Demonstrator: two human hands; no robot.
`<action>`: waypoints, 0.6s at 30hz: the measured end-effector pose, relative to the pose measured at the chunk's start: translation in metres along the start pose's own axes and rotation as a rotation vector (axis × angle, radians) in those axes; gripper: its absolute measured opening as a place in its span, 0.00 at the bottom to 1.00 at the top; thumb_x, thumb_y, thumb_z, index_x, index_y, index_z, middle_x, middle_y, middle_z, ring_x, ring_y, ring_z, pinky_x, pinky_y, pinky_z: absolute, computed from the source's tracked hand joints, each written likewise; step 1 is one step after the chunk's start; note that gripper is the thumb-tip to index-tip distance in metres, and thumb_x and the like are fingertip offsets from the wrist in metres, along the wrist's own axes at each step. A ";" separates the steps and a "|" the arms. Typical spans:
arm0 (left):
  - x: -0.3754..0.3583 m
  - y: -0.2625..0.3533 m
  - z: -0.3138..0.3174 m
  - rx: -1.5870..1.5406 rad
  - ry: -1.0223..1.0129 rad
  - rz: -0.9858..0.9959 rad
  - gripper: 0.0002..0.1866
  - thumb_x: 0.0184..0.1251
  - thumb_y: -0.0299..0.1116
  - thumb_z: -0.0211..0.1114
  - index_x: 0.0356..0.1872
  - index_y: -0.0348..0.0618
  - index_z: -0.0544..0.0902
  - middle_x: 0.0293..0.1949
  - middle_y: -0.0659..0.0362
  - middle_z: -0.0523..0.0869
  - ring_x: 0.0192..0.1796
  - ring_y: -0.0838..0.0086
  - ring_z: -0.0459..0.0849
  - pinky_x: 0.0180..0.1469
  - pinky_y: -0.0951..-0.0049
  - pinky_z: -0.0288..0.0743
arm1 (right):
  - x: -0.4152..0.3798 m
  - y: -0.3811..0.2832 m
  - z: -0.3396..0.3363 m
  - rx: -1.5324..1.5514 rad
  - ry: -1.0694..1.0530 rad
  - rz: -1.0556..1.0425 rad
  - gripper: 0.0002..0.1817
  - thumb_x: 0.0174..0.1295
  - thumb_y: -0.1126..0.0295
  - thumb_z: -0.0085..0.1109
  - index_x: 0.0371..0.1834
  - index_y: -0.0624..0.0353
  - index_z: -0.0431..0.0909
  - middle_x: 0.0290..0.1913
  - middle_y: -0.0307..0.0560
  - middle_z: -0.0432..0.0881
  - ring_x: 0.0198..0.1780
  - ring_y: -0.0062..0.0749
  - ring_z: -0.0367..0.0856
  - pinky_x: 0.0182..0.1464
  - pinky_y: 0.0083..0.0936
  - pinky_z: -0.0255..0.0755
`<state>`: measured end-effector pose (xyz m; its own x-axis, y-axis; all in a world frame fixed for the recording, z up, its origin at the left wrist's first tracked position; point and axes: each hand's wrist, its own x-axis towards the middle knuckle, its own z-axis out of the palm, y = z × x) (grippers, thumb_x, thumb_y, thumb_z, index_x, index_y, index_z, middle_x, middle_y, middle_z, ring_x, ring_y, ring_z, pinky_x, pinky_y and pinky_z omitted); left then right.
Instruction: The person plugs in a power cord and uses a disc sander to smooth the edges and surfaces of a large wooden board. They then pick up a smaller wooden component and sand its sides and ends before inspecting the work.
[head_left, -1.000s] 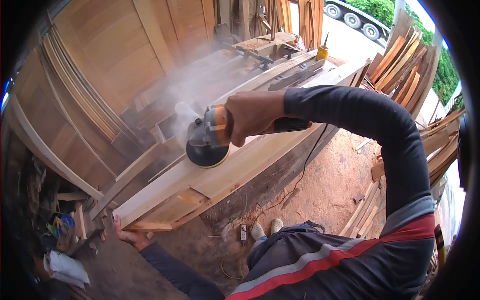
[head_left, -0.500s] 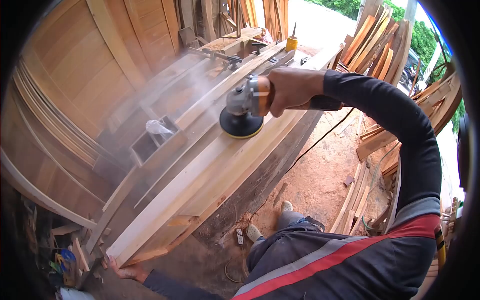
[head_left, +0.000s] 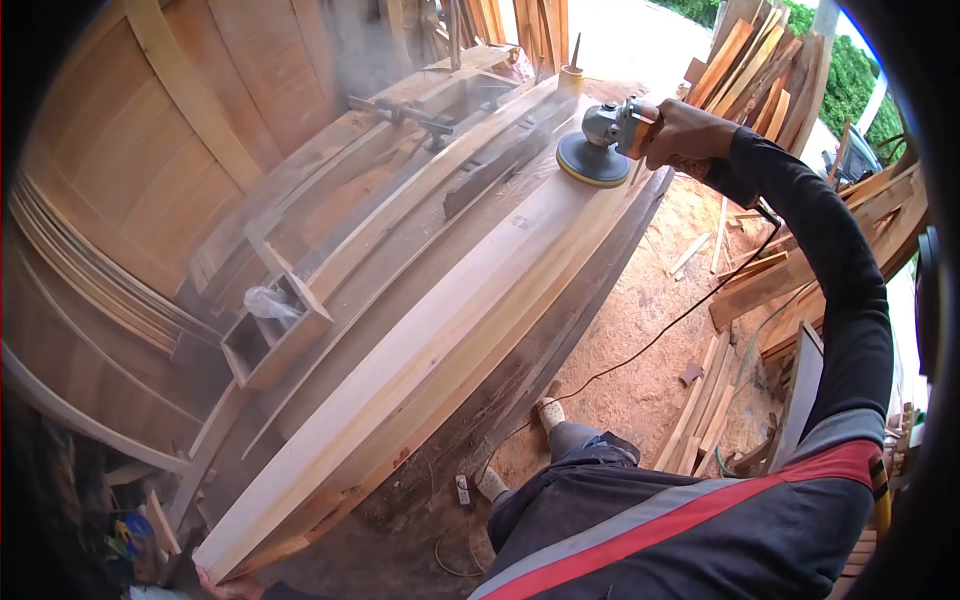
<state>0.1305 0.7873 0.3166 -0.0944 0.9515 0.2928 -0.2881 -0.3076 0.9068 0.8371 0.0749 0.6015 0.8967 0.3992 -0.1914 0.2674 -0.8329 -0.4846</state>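
My right hand is closed around the orange-and-grey body of an angle grinder. The grinder's round sanding disc rests on the far part of a long pale wooden board. At the board's near end, low in the view, my left hand grips the end edge; only part of its fingers shows. A black power cord hangs from the grinder's rear and runs down to the floor.
A wooden box with crumpled plastic stands left of the board, and clamps lie behind it. A yellow container stands at the bench's far end. Stacked planks lean at right. Sawdust covers the floor; dust hangs over the bench.
My right hand has carried the grinder away from me and rightward, along the board to its far part. My left hand stays at the near end. The dust cloud has spread.
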 end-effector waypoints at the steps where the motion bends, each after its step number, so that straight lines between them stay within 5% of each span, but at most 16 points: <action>1: 0.002 -0.001 0.004 0.018 0.009 0.018 0.31 0.73 0.53 0.56 0.64 0.38 0.82 0.64 0.46 0.82 0.64 0.51 0.80 0.66 0.48 0.73 | 0.007 0.019 -0.009 0.036 0.016 0.017 0.19 0.43 0.68 0.77 0.36 0.72 0.87 0.33 0.49 0.88 0.31 0.30 0.86 0.34 0.25 0.81; 7: 0.023 -0.014 -0.009 0.176 0.053 0.129 0.31 0.74 0.54 0.54 0.63 0.38 0.82 0.64 0.46 0.82 0.63 0.50 0.81 0.64 0.47 0.75 | 0.046 0.095 -0.046 0.097 0.101 0.063 0.17 0.43 0.71 0.76 0.34 0.73 0.86 0.29 0.47 0.86 0.26 0.27 0.84 0.28 0.25 0.78; 10: 0.011 0.005 0.008 0.103 0.110 -0.005 0.31 0.76 0.56 0.51 0.63 0.39 0.82 0.63 0.45 0.83 0.60 0.48 0.82 0.61 0.46 0.78 | 0.055 0.097 -0.051 0.171 0.081 0.082 0.16 0.42 0.72 0.76 0.33 0.71 0.86 0.27 0.45 0.85 0.26 0.25 0.83 0.28 0.24 0.77; 11: 0.018 -0.010 -0.016 0.188 0.045 0.162 0.29 0.77 0.52 0.51 0.63 0.38 0.82 0.62 0.44 0.84 0.60 0.47 0.83 0.63 0.48 0.78 | 0.055 0.096 -0.049 0.186 0.066 0.088 0.16 0.42 0.72 0.76 0.33 0.71 0.86 0.27 0.44 0.85 0.25 0.25 0.83 0.28 0.24 0.77; 14: 0.018 0.003 -0.023 -0.008 0.086 -0.034 0.28 0.77 0.48 0.51 0.63 0.34 0.81 0.63 0.43 0.84 0.61 0.47 0.84 0.64 0.48 0.78 | 0.039 0.063 -0.034 0.174 -0.019 0.094 0.15 0.41 0.73 0.76 0.32 0.70 0.85 0.26 0.42 0.84 0.25 0.23 0.82 0.28 0.23 0.76; 18: -0.020 0.019 -0.003 -0.070 0.102 -0.035 0.28 0.75 0.45 0.51 0.62 0.32 0.81 0.65 0.43 0.83 0.66 0.49 0.82 0.69 0.48 0.74 | -0.002 -0.016 0.008 0.063 -0.042 -0.034 0.14 0.38 0.73 0.76 0.29 0.68 0.84 0.23 0.40 0.83 0.23 0.21 0.79 0.27 0.25 0.75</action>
<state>0.1237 0.7619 0.3270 -0.1787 0.9576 0.2259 -0.3585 -0.2772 0.8914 0.8279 0.0903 0.6025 0.8712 0.4441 -0.2091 0.2738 -0.7933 -0.5438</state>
